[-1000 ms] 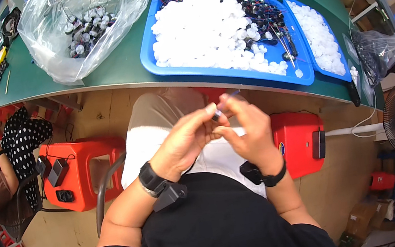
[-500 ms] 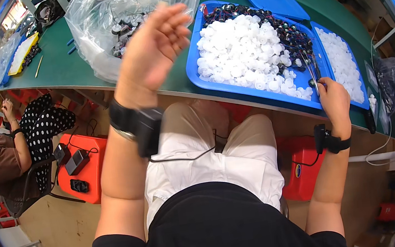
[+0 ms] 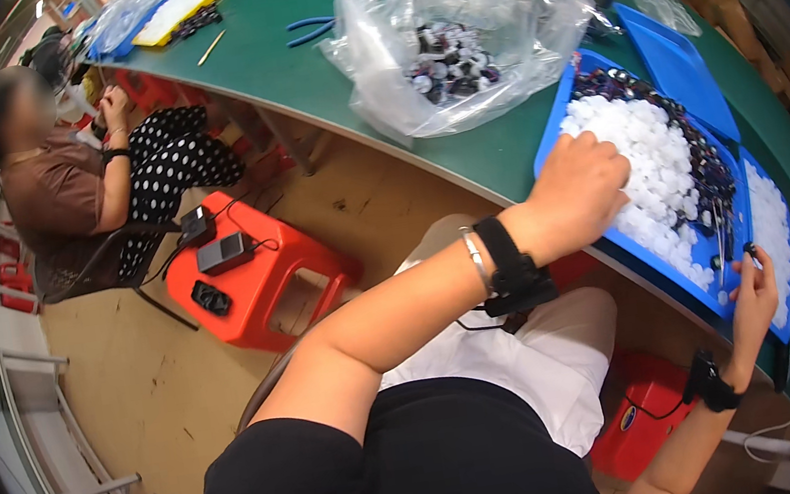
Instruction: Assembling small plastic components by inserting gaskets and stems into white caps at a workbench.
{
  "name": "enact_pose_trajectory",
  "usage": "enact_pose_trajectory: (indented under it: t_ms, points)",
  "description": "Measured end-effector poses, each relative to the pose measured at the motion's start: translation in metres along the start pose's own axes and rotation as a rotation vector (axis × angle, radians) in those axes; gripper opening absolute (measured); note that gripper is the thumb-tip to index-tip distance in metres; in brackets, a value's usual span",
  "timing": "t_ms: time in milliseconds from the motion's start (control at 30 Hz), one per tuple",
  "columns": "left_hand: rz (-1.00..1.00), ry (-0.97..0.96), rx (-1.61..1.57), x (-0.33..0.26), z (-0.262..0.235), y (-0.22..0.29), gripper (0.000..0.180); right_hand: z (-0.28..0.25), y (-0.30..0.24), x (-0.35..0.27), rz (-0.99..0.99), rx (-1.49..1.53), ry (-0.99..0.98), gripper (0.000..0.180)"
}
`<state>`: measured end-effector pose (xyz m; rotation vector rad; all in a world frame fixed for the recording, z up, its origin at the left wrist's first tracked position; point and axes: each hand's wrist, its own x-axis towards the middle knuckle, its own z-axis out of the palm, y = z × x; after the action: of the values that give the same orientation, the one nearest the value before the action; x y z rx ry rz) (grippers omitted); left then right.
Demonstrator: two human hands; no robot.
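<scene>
My left hand (image 3: pixel 581 188) reaches over the front left of a blue tray (image 3: pixel 544 151), its fingers curled down at a heap of small white translucent plastic caps (image 3: pixel 651 165). Whether a cap is between those fingertips is hidden. At the tray's near right corner, my right hand (image 3: pixel 757 295) pinches a small black part (image 3: pixel 751 251) between thumb and fingers. Dark wired parts (image 3: pixel 707 168) lie along the far side of the caps. Thin silver prongs, like tweezers (image 3: pixel 719 234), lie close to my right hand.
A clear plastic bag (image 3: pixel 514 48) of wired parts stands left of the tray. Further right is a smaller blue tray of white pieces (image 3: pixel 768 225). Blue-handled pliers (image 3: pixel 312 29) lie on the green table (image 3: pixel 291 80). A red stool (image 3: pixel 286 262) and a seated person (image 3: pixel 63 182) are to the left.
My left hand has come down from its raised position to the white caps. My right hand has lifted slightly with a small black part. The view has swung left.
</scene>
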<state>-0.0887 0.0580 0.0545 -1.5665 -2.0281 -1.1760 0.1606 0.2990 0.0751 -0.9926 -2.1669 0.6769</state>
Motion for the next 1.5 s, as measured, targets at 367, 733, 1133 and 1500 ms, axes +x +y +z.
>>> enact_pose_trajectory:
  t_ms: [367,733,1133,1500]
  points:
    - [-0.034,0.042,-0.132,0.003,0.013,-0.003,0.012,0.020,-0.061,-0.041,0.122,0.837,-0.225,0.023]
    - [-0.178,0.288,-0.532,0.011,0.001,0.016,0.016,0.040,-0.108,-0.110,0.002,0.675,-0.344,0.031]
    - [-1.010,-0.122,-1.687,-0.090,-0.015,0.059,0.023,0.087,-0.103,-0.151,-0.036,0.468,-0.164,0.006]
    - [-1.202,-0.184,-1.776,-0.115,0.011,0.052,0.024,0.096,-0.096,-0.162,-0.248,0.292,-0.107,0.005]
